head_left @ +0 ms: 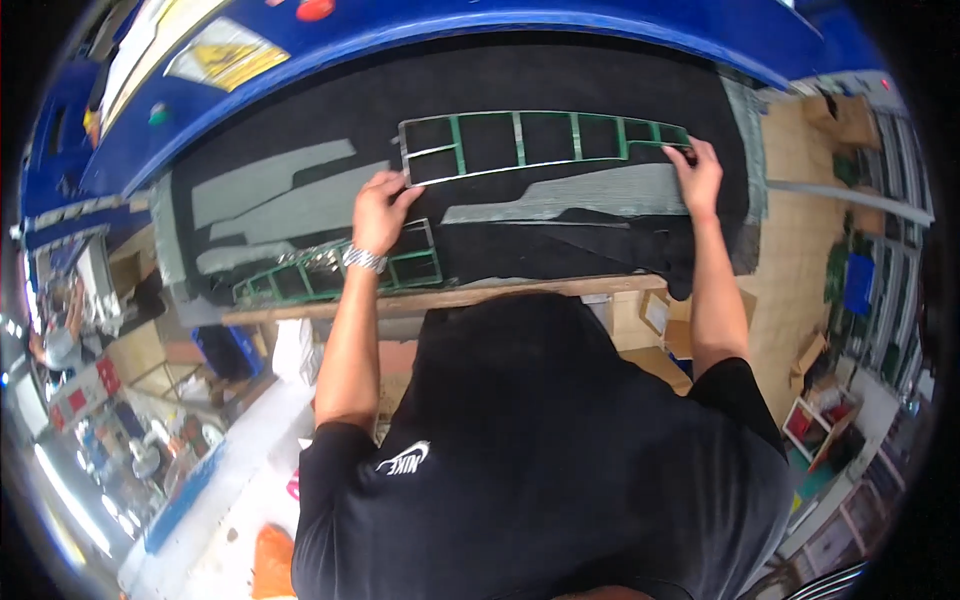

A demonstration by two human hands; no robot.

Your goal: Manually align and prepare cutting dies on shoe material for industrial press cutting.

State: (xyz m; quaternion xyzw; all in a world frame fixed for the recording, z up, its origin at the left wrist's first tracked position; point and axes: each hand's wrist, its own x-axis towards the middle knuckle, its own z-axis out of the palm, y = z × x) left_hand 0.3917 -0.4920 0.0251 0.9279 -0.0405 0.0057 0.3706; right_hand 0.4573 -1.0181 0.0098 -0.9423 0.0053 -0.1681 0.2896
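Observation:
A long, tapering cutting die (pixel 519 138), a metal frame with green crossbars, lies across or just over the black sheet material (pixel 600 80). My left hand (pixel 379 212) grips its wide left end between thumb and fingers, a metal band round the wrist. At the narrow right end, my right hand (pixel 697 175) pinches the frame. Below my left hand, partly hidden by the forearm, rests a second green-barred cutting die (pixel 290 283). Grey-green cutting board (pixel 590 190) shows through long cut-out gaps in the black sheet, between and beside my hands.
A blue machine beam (pixel 480 28) curves over the table's far side. Along the near side runs a wooden edge (pixel 560 287). A metal bar (pixel 850 200) juts out at right. Cardboard boxes (pixel 840 120) stand on the floor, and an orange bag (pixel 272 560) lies lower left.

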